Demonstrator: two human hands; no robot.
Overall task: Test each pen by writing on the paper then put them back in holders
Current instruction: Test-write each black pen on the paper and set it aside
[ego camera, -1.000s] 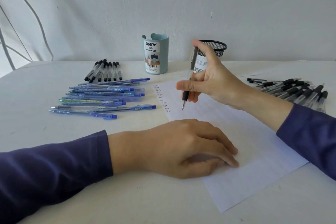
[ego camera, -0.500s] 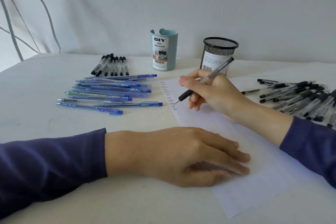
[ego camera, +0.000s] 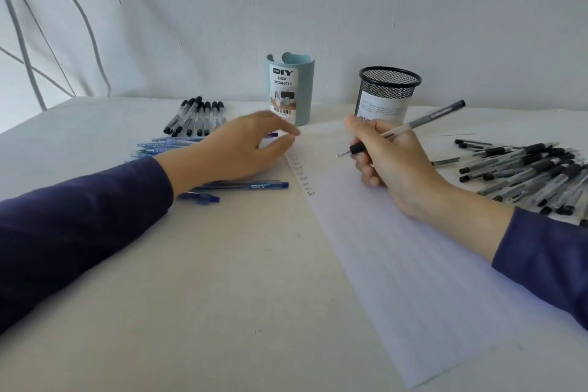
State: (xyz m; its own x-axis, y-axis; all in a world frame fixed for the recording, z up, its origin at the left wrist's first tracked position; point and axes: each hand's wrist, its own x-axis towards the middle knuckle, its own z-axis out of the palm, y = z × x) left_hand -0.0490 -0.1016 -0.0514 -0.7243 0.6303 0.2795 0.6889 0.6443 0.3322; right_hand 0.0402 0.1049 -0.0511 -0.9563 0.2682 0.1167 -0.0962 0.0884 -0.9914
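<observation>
The right hand [ego camera: 394,165] grips a grey pen [ego camera: 424,122], its tip just over the paper [ego camera: 397,264]: the testing step. The left hand [ego camera: 241,149] hovers loose and empty above blue pens [ego camera: 254,185]. Next, probably write.

Right hand [ego camera: 397,162] gripping grey pen [ego camera: 439,113] over paper [ego camera: 397,264], left hand [ego camera: 241,149] over blue pens [ego camera: 248,185]

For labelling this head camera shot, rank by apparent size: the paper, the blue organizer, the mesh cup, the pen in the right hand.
The paper, largest by far.
Next, blue organizer and mesh cup: about alike, unranked.
Last, pen in the right hand, though nearer the camera.
</observation>
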